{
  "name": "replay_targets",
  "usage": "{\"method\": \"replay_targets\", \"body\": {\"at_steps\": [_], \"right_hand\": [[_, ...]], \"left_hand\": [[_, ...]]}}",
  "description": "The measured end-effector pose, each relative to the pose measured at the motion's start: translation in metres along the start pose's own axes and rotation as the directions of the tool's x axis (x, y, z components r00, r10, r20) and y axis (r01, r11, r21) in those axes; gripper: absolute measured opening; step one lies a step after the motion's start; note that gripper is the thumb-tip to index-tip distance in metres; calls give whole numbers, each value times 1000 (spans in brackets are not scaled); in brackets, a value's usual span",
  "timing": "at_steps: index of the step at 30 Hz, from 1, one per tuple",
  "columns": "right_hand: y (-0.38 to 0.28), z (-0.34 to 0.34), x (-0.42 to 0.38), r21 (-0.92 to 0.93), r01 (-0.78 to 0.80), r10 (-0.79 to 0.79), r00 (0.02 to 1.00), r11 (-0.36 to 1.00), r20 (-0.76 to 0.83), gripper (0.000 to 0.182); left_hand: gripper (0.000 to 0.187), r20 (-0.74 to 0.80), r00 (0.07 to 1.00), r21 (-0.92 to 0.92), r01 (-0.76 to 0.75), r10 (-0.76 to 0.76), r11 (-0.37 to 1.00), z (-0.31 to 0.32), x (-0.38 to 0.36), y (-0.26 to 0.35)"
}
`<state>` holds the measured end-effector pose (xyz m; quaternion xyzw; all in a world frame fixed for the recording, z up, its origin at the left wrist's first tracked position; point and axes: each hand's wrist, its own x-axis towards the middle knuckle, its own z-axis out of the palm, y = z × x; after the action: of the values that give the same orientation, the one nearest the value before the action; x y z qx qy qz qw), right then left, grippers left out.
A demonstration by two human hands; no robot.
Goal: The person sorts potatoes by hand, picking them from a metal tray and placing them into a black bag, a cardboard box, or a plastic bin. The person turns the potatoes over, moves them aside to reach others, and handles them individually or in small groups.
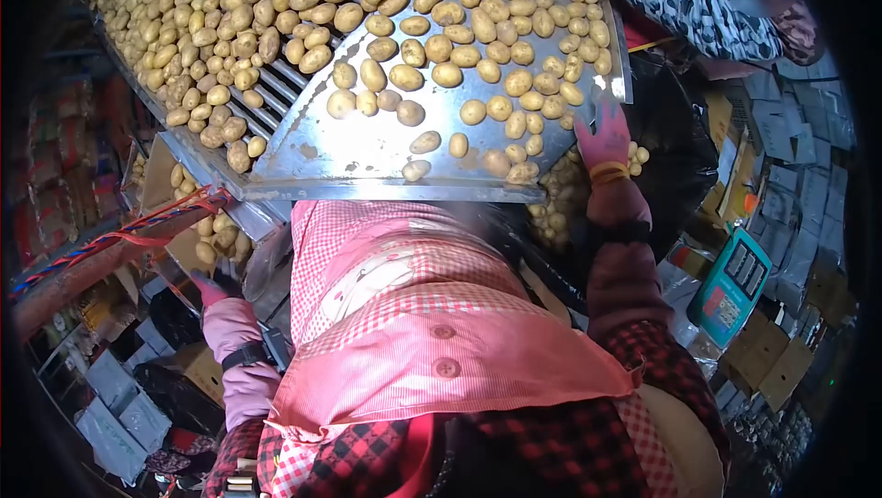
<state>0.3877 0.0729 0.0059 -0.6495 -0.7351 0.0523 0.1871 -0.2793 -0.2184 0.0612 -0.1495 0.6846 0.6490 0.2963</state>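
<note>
My right hand [604, 135], in a pink glove with greyish fingertips, is at the right edge of the metal tray [303, 144], beside small potatoes [556, 195] in a dark bag below. Its fingers point up toward the tray's corner; glare blurs them, and whether they grip anything is unclear. On the left, my left hand [209, 288], also in a pink glove, hangs low near a cardboard box that holds potatoes [220, 236]. Its fingers are dark and indistinct. Many potatoes [446, 74] lie spread over the tray, with a dense pile [202, 20] on the slatted rack at the upper left.
Another person's patterned sleeve [684, 6] reaches in at the upper right. A black bag [671, 144] bulges beside the tray. Further right are a teal scale [732, 287] and cardboard boxes [767, 360]. A red bar [110, 264] with twisted cables crosses the left.
</note>
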Motion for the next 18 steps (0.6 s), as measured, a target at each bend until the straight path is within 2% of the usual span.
{"method": "replay_targets", "body": {"at_steps": [2, 3, 4, 5, 6, 7, 9, 12, 13, 14, 15, 16, 17, 18], "right_hand": [[-22, 1, 7, -59, -40, 36, 997, 997, -63, 67], [-32, 6, 6, -136, -3, -2, 999, 991, -34, 68], [-43, 13, 5, -211, 37, -39, 999, 977, -5, 69], [-51, 18, 5, -284, 79, -75, 997, 956, 24, 70], [-54, 26, -6, -295, 172, -112, 972, 940, 208, 71], [-54, 19, -20, -247, 167, -110, 967, 955, 230, 71], [-46, 2, -42, -159, 167, -119, 955, 973, 270, 71], [10, 12, -91, -126, -63, 70, 996, 990, 54, 66], [8, 7, -96, -149, -75, 78, 997, 986, 16, 66], [-6, -2, -93, -170, -87, 84, 996, 982, -25, 67], [-20, -9, -89, -188, -101, 89, 994, 977, -69, 68], [-31, -12, -86, -112, -36, 30, 998, 993, -54, 70], [-49, -18, -78, -79, -34, 36, 999, 996, 17, 71], [-69, -23, -68, -43, -35, 39, 995, 998, 90, 72]], "left_hand": [[54, 134, 991, 223, -51, 21, 973, 16, -9, -7], [51, 204, 979, 343, -75, 3, 936, 30, -14, -16], [50, 355, 932, 456, -103, -75, 884, 52, -37, -16], [44, 579, 814, 463, -281, -47, 841, 76, -58, -20], [41, 722, 692, 530, -536, -18, 657, 109, -89, -18], [42, 704, 706, 503, -421, -74, 755, 119, -70, -26], [44, 859, 512, 376, -645, 11, 665, 159, -71, -29], [44, 905, 423, 304, -723, 50, 620, 215, -51, -34], [51, 932, 354, 244, -778, 83, 579, 237, -47, -37], [53, 932, 353, 256, -805, 85, 535, 256, -46, -42], [53, 931, 353, 294, -875, 92, 385, 273, -53, -47], [56, 947, 286, 257, -948, 150, 186, 289, -37, -69], [59, 959, 206, 214, -976, 194, -24, 299, -23, -89], [65, 982, 167, 181, -961, 84, -208, 307, -37, -97]]}}
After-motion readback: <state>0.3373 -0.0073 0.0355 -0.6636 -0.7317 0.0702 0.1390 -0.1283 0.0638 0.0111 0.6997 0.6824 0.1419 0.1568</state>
